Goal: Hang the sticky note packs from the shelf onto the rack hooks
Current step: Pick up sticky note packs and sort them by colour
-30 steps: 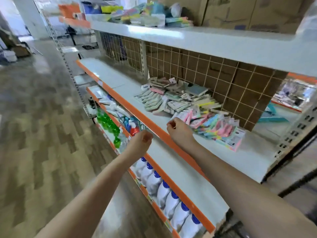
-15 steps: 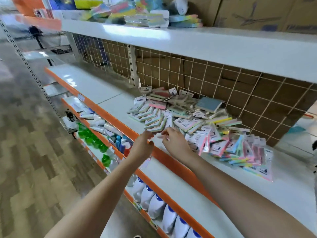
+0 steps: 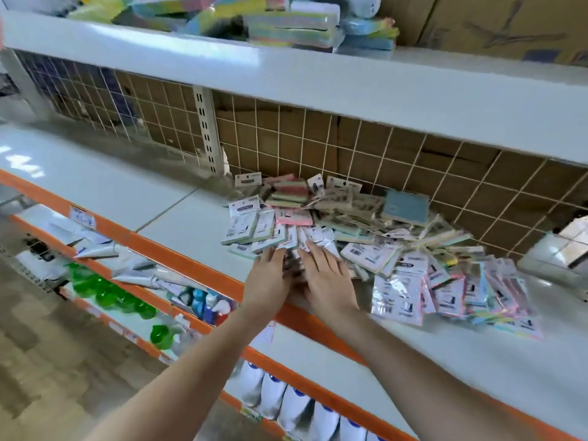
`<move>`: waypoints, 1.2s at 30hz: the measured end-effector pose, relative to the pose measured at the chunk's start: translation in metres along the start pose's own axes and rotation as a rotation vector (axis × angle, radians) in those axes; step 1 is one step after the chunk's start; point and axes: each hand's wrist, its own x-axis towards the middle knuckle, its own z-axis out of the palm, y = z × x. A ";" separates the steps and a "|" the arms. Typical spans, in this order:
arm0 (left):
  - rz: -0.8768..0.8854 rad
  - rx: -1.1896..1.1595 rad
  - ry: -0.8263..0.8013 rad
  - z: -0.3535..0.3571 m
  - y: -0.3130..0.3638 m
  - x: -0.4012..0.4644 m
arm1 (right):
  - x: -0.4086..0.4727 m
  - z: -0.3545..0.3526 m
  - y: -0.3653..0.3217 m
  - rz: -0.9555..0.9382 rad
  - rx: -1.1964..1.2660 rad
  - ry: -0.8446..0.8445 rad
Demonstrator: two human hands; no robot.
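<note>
A loose heap of sticky note packs point(image 3: 375, 237) in clear sleeves with white header cards lies on the white shelf point(image 3: 133, 192) with an orange front edge. Both hands reach over that edge to the near side of the heap. My left hand point(image 3: 270, 278) lies flat, fingers straight, its tips on the fanned packs point(image 3: 251, 227) at the heap's left. My right hand point(image 3: 327, 281) lies beside it, fingers spread over packs in the middle. Whether either hand grips a pack is hidden under the palms. The wire grid back panel point(image 3: 350, 154) stands behind the heap; no hooks show.
An upper shelf point(image 3: 286, 81) overhangs the heap and carries more coloured note blocks point(image 3: 286, 23) and cardboard boxes point(image 3: 496, 23). Lower shelves hold green bottles point(image 3: 108, 291), tubes and white bottles with blue caps point(image 3: 286, 399). Bare shelf surface lies left of the heap.
The view has closed in on the shelf. My left hand has risen from below the shelf edge onto the packs, and my right hand has spread flat over the heap.
</note>
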 end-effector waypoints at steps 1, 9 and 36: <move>0.023 0.033 0.011 0.003 -0.004 0.000 | 0.000 0.002 -0.002 0.016 0.002 0.013; 0.218 0.100 0.127 0.000 -0.014 -0.011 | -0.011 0.000 -0.006 0.030 0.043 0.146; -0.136 -0.706 0.230 -0.015 0.002 0.001 | -0.037 -0.048 0.051 0.450 0.482 0.584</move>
